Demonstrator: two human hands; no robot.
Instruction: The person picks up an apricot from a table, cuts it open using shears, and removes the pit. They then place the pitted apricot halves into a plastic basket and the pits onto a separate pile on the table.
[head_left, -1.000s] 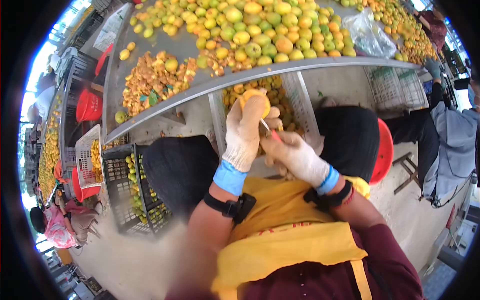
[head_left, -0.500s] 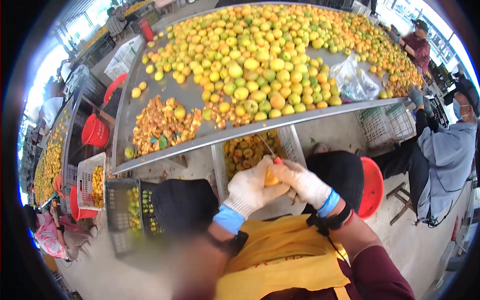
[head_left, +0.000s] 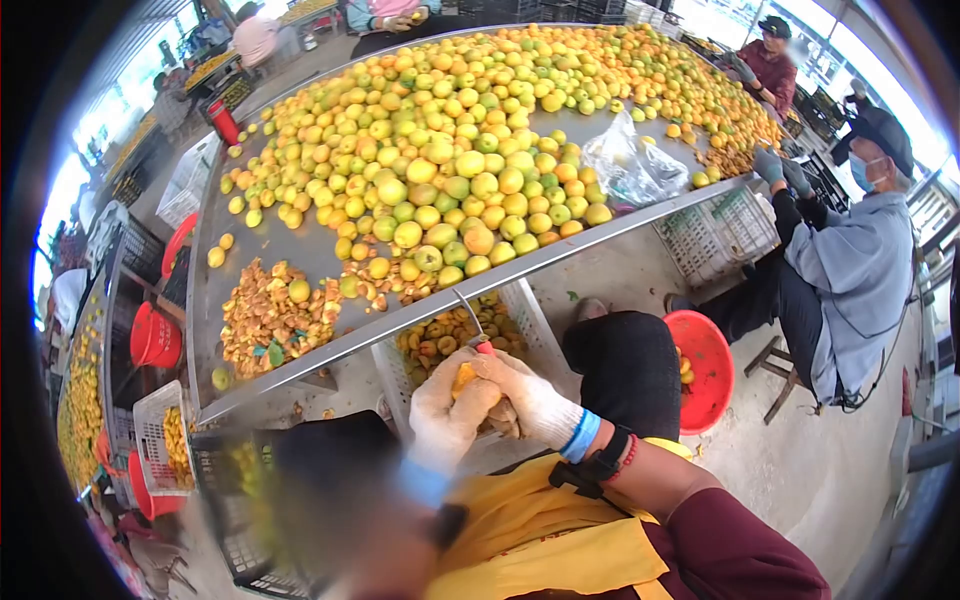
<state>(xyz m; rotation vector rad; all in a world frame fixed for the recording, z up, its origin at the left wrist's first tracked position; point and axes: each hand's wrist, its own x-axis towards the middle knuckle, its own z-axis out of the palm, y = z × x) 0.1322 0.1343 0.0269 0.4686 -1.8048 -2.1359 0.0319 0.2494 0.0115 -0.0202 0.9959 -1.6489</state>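
Note:
My left hand (head_left: 440, 405), in a soiled white glove, is closed around a yellow-orange fruit (head_left: 463, 380). Pressed against it, my gloved right hand (head_left: 525, 400) grips a hooked metal tool with a red collar (head_left: 485, 347), its thin curved rod pointing up and away from me. The fingers hide most of the fruit and the tool's handle. Just beyond my hands, a white plastic crate (head_left: 545, 335) holds fruit with dark hollows in them (head_left: 430, 345), partly under the table edge.
A metal table (head_left: 215, 325) carries a large heap of yellow-green fruit (head_left: 440, 170), a pile of orange scraps (head_left: 275, 320) and a clear plastic bag (head_left: 630, 160). A red basin (head_left: 700, 375) stands by my right knee. A masked co-worker (head_left: 850, 260) sits at right. Black crates stand at left.
The view has swung, so the table and crate appear further left. My hands stay together on the fruit; the tool's curved rod now shows more plainly.

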